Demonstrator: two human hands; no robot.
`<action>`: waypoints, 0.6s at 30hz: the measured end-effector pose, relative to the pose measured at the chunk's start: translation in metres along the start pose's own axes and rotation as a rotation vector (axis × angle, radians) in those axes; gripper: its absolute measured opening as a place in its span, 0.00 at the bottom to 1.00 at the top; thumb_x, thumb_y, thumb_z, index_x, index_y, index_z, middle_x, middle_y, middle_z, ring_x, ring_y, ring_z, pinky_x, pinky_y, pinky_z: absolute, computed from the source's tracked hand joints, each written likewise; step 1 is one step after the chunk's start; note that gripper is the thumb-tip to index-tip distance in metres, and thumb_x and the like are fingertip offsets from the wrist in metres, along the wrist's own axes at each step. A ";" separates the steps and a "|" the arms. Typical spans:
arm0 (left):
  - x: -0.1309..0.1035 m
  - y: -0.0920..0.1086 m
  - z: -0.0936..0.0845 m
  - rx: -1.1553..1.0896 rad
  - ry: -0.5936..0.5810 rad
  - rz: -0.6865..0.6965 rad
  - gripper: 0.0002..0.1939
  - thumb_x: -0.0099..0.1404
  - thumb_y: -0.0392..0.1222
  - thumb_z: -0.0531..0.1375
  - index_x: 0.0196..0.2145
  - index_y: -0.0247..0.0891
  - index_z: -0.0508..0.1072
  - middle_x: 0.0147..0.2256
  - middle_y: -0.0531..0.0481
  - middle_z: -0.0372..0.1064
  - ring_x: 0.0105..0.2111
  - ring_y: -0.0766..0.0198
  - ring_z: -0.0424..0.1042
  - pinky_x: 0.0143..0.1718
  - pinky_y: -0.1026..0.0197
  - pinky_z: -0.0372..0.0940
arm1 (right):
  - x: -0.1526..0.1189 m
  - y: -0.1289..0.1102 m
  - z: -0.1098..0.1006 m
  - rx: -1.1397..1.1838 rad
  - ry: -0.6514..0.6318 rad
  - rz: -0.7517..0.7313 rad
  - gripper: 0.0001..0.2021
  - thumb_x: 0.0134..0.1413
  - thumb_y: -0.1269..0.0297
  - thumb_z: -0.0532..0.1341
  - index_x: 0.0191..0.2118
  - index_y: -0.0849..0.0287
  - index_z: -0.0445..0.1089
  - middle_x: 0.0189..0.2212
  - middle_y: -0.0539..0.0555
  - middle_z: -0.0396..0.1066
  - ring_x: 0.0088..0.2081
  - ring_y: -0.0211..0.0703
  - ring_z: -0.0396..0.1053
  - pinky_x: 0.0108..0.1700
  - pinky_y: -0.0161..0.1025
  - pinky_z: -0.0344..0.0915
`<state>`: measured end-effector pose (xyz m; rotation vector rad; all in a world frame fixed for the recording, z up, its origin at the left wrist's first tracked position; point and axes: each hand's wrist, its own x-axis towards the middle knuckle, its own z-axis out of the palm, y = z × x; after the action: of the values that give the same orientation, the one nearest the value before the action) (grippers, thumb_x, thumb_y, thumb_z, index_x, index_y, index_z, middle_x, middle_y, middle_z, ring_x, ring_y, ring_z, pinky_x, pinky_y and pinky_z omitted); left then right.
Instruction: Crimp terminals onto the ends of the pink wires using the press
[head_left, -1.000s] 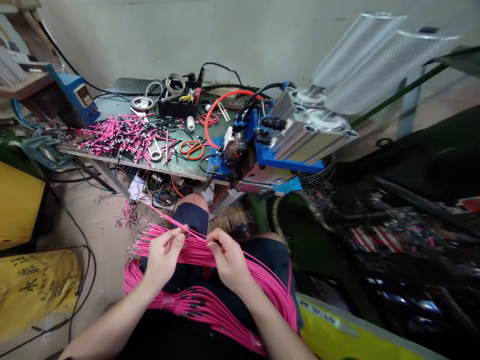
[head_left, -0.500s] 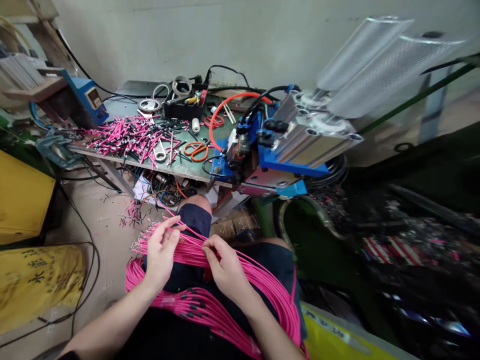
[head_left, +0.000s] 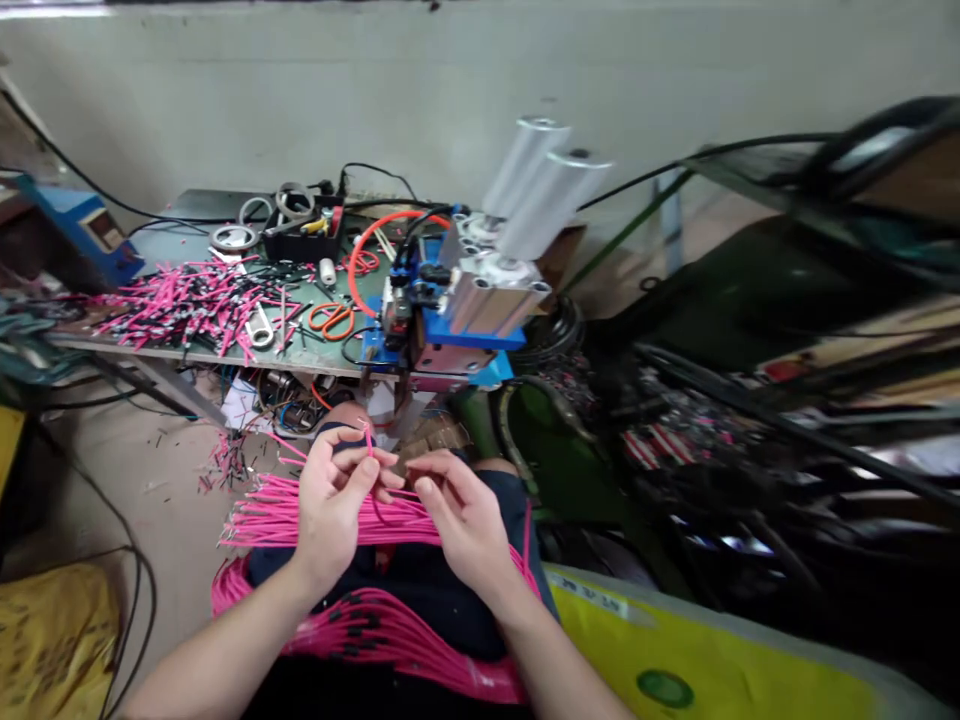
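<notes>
1. Head view: the left hand (head_left: 328, 505) has its thumb and fingers together on a single pink wire (head_left: 367, 437), whose tip stands up above the fingertips.
2. The right hand (head_left: 469, 515) is just beside it, thumb and forefinger close to each other; whether its grip pinches a strand, I cannot tell.
3. The held wire is above the lap (head_left: 427, 575), over a wire bundle (head_left: 264, 518) whose loose ends fan out past the left hand. A black-sleeved bundle (head_left: 405, 628) lies nearer the body.
4. Tangling seems the likeliest trouble: many strands run side by side beneath both hands, so a tug on one could drag its neighbours.
5. The wire could slip or kink, because so little of it is pinched and it turns upward there.
6. A shift of the legs could send strands sliding toward the floor (head_left: 169, 440), where scraps (head_left: 229, 460) lie scattered.
</notes>
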<state>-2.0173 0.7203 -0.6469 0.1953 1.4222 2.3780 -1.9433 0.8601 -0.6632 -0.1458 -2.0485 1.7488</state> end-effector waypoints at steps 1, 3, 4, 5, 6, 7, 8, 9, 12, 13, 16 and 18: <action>0.002 0.002 0.002 0.022 -0.053 -0.034 0.17 0.66 0.41 0.69 0.48 0.37 0.68 0.34 0.48 0.79 0.27 0.64 0.78 0.25 0.67 0.71 | 0.006 -0.008 -0.005 -0.020 0.034 -0.020 0.06 0.69 0.62 0.61 0.46 0.53 0.74 0.37 0.52 0.72 0.37 0.41 0.70 0.39 0.37 0.66; 0.003 0.004 0.006 0.081 -0.138 -0.062 0.14 0.67 0.41 0.67 0.47 0.34 0.72 0.33 0.47 0.78 0.25 0.67 0.76 0.23 0.69 0.68 | 0.017 -0.022 -0.011 -0.049 0.051 -0.054 0.07 0.68 0.62 0.62 0.48 0.53 0.75 0.38 0.52 0.72 0.37 0.41 0.70 0.40 0.37 0.67; 0.003 0.005 0.007 0.112 -0.165 -0.062 0.12 0.67 0.41 0.66 0.46 0.34 0.73 0.32 0.48 0.78 0.24 0.68 0.74 0.22 0.69 0.66 | 0.021 -0.027 -0.013 -0.041 0.037 -0.062 0.08 0.67 0.63 0.63 0.49 0.53 0.76 0.38 0.53 0.72 0.38 0.41 0.70 0.41 0.38 0.68; 0.003 0.005 0.008 0.144 -0.184 -0.059 0.11 0.68 0.41 0.66 0.45 0.34 0.74 0.30 0.49 0.77 0.23 0.69 0.73 0.22 0.70 0.65 | 0.024 -0.031 -0.014 -0.018 0.012 -0.064 0.09 0.67 0.63 0.63 0.50 0.54 0.76 0.38 0.53 0.71 0.39 0.42 0.71 0.42 0.38 0.68; 0.003 0.006 0.009 0.175 -0.199 -0.054 0.09 0.68 0.41 0.65 0.43 0.34 0.75 0.28 0.50 0.75 0.21 0.70 0.71 0.21 0.70 0.63 | 0.027 -0.033 -0.015 0.019 -0.015 -0.056 0.09 0.66 0.63 0.64 0.49 0.54 0.76 0.39 0.53 0.71 0.40 0.42 0.71 0.43 0.39 0.69; 0.003 0.006 0.009 0.205 -0.215 -0.052 0.08 0.68 0.41 0.64 0.42 0.34 0.75 0.27 0.51 0.74 0.20 0.71 0.70 0.20 0.71 0.61 | 0.029 -0.034 -0.015 0.063 -0.038 -0.039 0.08 0.65 0.62 0.65 0.48 0.55 0.77 0.39 0.54 0.71 0.40 0.43 0.72 0.44 0.39 0.69; 0.003 0.007 0.009 0.234 -0.232 -0.055 0.07 0.69 0.41 0.63 0.40 0.34 0.75 0.26 0.52 0.74 0.19 0.72 0.68 0.19 0.71 0.60 | 0.030 -0.034 -0.016 0.107 -0.059 -0.014 0.07 0.65 0.62 0.66 0.46 0.55 0.78 0.39 0.54 0.72 0.40 0.43 0.72 0.44 0.40 0.70; 0.003 0.007 0.009 0.262 -0.248 -0.063 0.07 0.69 0.41 0.62 0.39 0.34 0.75 0.26 0.52 0.73 0.18 0.72 0.67 0.19 0.71 0.58 | 0.030 -0.033 -0.017 0.147 -0.077 0.012 0.07 0.63 0.61 0.67 0.44 0.56 0.78 0.39 0.54 0.72 0.40 0.43 0.73 0.43 0.40 0.70; 0.003 0.007 0.005 0.335 -0.303 -0.094 0.06 0.70 0.39 0.59 0.39 0.35 0.75 0.26 0.52 0.74 0.17 0.72 0.66 0.17 0.71 0.56 | 0.031 -0.032 -0.021 0.215 -0.108 0.064 0.06 0.61 0.60 0.69 0.39 0.56 0.78 0.36 0.53 0.72 0.38 0.41 0.72 0.42 0.39 0.69; 0.003 0.007 0.004 0.359 -0.318 -0.098 0.07 0.70 0.38 0.58 0.40 0.35 0.75 0.27 0.51 0.75 0.17 0.72 0.66 0.18 0.70 0.56 | 0.031 -0.032 -0.023 0.209 -0.112 0.065 0.06 0.61 0.60 0.69 0.38 0.56 0.78 0.35 0.52 0.72 0.37 0.41 0.72 0.41 0.39 0.68; 0.003 0.006 0.000 0.434 -0.351 -0.076 0.09 0.72 0.36 0.55 0.42 0.37 0.75 0.28 0.52 0.75 0.18 0.71 0.68 0.20 0.69 0.60 | 0.031 -0.033 -0.027 0.137 -0.103 0.042 0.05 0.61 0.61 0.69 0.37 0.56 0.78 0.34 0.52 0.73 0.35 0.41 0.71 0.39 0.38 0.67; 0.004 0.008 0.001 0.509 -0.369 -0.004 0.10 0.72 0.36 0.55 0.44 0.38 0.76 0.30 0.52 0.76 0.22 0.69 0.71 0.24 0.67 0.65 | 0.030 -0.033 -0.026 0.127 -0.077 0.037 0.04 0.61 0.62 0.69 0.37 0.56 0.78 0.33 0.52 0.73 0.35 0.40 0.71 0.38 0.38 0.67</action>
<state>-2.0223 0.7195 -0.6400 0.7163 1.7905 1.8035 -1.9531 0.8885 -0.6211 -0.0787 -1.9922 1.9291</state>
